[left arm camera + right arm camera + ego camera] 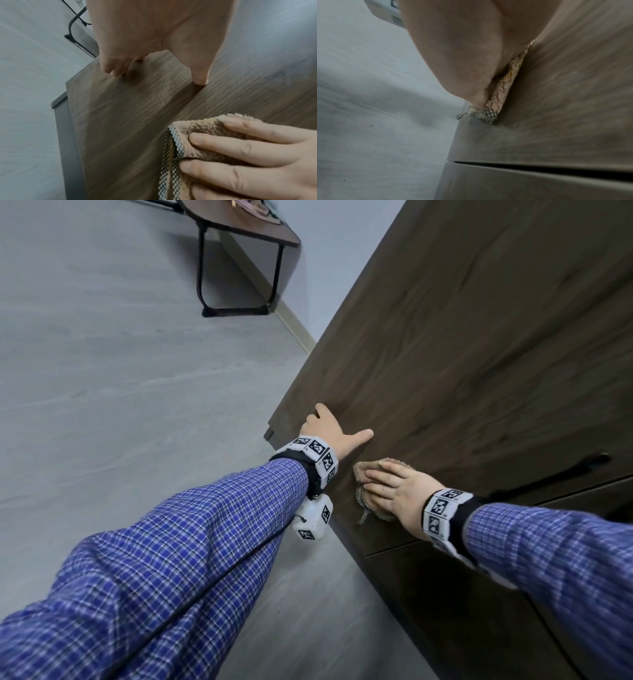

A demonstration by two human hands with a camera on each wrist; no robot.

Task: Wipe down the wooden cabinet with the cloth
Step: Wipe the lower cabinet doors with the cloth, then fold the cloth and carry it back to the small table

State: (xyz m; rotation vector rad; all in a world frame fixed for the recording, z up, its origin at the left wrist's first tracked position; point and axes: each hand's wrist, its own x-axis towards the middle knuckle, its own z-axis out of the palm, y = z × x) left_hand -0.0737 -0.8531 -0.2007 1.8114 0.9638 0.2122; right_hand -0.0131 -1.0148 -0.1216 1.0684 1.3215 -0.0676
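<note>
The dark wooden cabinet (462, 344) fills the right side of the head view; its front panel (130, 121) shows in the left wrist view and its lower drawer seam (539, 167) in the right wrist view. My left hand (330, 429) rests on the panel near its left edge, fingertips (113, 71) and thumb touching the wood. My right hand (397, 487) lies flat with straight fingers (240, 147) on a tan fluffy cloth (368, 494) with a checked border (169, 162), pressing it against the panel just below the left hand. The cloth (498, 97) bunches under the palm.
Grey floor (120, 371) spreads to the left. A low table with black metal legs (236, 268) stands at the far wall. A dark handle (582, 463) sits on the cabinet front to the right of my hands.
</note>
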